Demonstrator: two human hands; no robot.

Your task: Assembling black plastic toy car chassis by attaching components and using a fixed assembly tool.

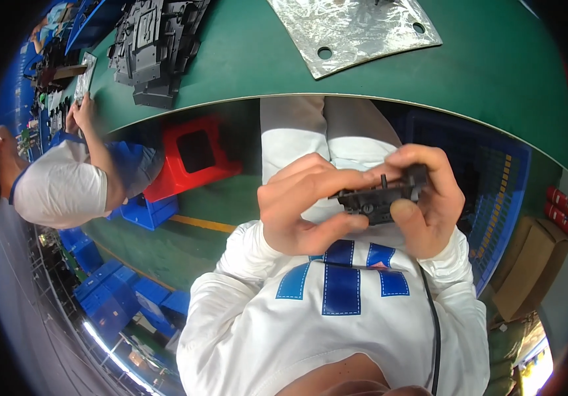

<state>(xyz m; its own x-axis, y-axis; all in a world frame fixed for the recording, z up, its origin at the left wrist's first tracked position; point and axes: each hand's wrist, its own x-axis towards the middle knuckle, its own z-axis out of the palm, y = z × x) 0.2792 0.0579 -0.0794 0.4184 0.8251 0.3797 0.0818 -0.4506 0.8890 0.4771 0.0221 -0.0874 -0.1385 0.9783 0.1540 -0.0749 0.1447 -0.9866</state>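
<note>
Between my two hands, close to my chest, I hold a small black plastic part [378, 203] with raised posts and ridges. My left hand [307, 203] is closed on its left end, thumb below and fingers above. Around the right end, my right hand [429, 201] grips with thumb and curled fingers. Both hands are over my lap, nearer to me than the edge of the green table [244, 72]. Parts of the black piece are hidden behind my fingers.
On the table lie a pile of black plastic parts [155, 49] and a silvery plate with holes [363, 33]. A co-worker [66, 178] sits at left near a red stool [191, 158]. Blue crates [116, 287] stand behind; a cardboard box [531, 264] is at right.
</note>
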